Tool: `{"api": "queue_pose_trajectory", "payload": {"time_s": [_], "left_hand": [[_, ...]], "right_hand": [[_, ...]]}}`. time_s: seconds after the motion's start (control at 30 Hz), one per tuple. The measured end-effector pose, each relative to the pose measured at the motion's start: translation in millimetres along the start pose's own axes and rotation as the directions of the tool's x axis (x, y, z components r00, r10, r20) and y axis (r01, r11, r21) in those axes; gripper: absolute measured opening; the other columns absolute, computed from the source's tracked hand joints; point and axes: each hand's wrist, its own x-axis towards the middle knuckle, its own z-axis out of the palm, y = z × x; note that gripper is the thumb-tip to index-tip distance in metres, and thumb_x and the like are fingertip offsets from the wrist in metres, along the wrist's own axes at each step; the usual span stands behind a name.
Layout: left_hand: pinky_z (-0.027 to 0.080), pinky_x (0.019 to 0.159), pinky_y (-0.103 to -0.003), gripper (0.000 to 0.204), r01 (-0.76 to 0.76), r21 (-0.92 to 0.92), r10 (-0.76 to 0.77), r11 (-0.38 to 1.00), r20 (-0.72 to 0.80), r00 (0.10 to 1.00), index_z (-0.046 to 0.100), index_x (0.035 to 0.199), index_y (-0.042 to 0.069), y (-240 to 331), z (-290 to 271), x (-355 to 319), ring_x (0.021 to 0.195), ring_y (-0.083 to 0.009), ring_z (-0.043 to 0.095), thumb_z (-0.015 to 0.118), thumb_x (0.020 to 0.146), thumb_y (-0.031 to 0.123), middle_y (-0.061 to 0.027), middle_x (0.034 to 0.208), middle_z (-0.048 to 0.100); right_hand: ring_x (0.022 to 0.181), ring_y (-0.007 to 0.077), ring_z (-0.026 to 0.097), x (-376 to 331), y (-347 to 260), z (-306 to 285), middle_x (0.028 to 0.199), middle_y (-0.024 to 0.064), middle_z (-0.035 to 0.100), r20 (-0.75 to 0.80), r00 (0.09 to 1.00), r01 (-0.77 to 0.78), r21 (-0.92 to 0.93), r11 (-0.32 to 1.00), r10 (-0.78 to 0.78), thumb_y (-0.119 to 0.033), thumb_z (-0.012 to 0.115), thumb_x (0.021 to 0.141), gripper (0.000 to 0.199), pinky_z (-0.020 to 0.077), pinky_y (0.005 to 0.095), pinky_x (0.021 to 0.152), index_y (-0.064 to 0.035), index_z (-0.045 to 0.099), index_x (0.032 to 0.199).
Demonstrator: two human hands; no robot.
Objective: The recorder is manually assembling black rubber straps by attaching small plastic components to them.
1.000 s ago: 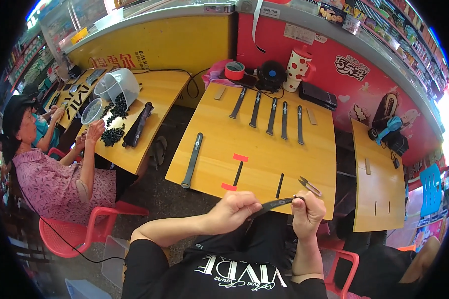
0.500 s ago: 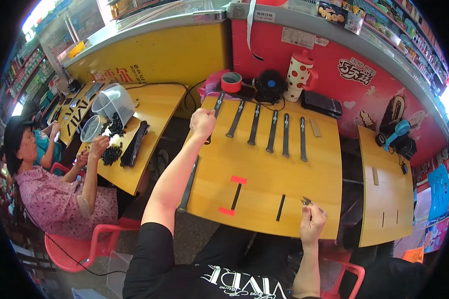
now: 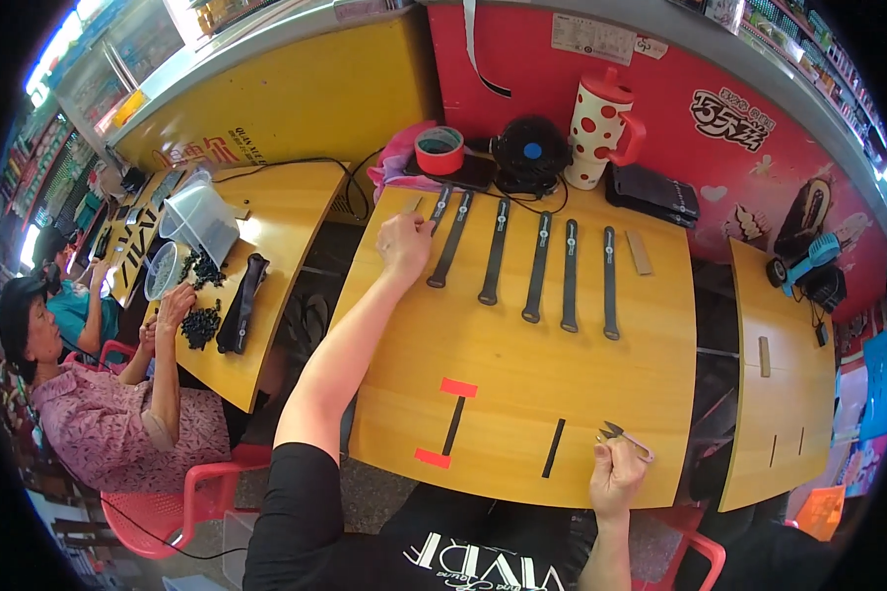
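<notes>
My left hand (image 3: 405, 246) is closed at the far left of the table, at the leftmost dark strap (image 3: 442, 203); the strap's upper end shows beyond my fingers, and its lower end is hidden. Close by on the right lies another dark strap (image 3: 450, 239), with several more in a row, such as this strap (image 3: 537, 266). Near the front right edge my right hand (image 3: 617, 475) is closed around small thread snips (image 3: 636, 446), their dark blades pointing up and left. Left of it, a short black strip (image 3: 555, 448) lies on the tabletop.
Two red tape pieces (image 3: 459, 388) cap a black line (image 3: 453, 426). Along the back stand a red tape roll (image 3: 439, 151), a black fan (image 3: 530, 155) and a spotted tumbler (image 3: 598, 128). A co-worker (image 3: 118, 414) sits at a left table (image 3: 301, 202) holding tubs and black parts.
The view has shifted. My left hand has moved lower along the leftmost strap, and that strap's upper end now lies nearer its neighbour. The snips in my right hand have turned, showing the handle.
</notes>
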Motion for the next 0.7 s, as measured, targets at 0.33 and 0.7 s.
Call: {"api": "queue_pose_trajectory", "payload": {"time_s": [0.33, 0.7], "left_hand": [[0.049, 0.072, -0.043, 0.024, -0.080, -0.174, 0.061, 0.982, -0.108, 0.992, 0.070, 0.084, 0.003, 6, -76, 1, 0.080, -0.0365, 0.063, 0.062, 0.082, 0.026, -0.0194, 0.082, 0.065], [0.052, 0.071, -0.045, 0.036, -0.025, 0.333, -0.106, 0.943, 0.370, 0.923, 0.066, 0.081, -0.001, -23, -193, -149, 0.084, -0.0375, 0.065, 0.072, 0.075, 0.033, -0.0217, 0.084, 0.065]], "right_hand": [[0.053, 0.0290, 0.051, -3, 2, 5, 0.062, 0.0131, 0.052, -0.029, 0.995, 0.093, -0.031, 0.995, -0.093, -0.017, 0.060, 0.091, 0.024, 0.0370, 0.0357, 0.050, -0.0009, 0.055, 0.074], [0.056, 0.0326, 0.052, -6, 0, 1, 0.062, 0.0162, 0.050, -0.102, 0.990, 0.096, -0.036, 0.995, -0.099, -0.017, 0.059, 0.091, 0.025, 0.0374, 0.0400, 0.053, -0.0023, 0.052, 0.072]]}}
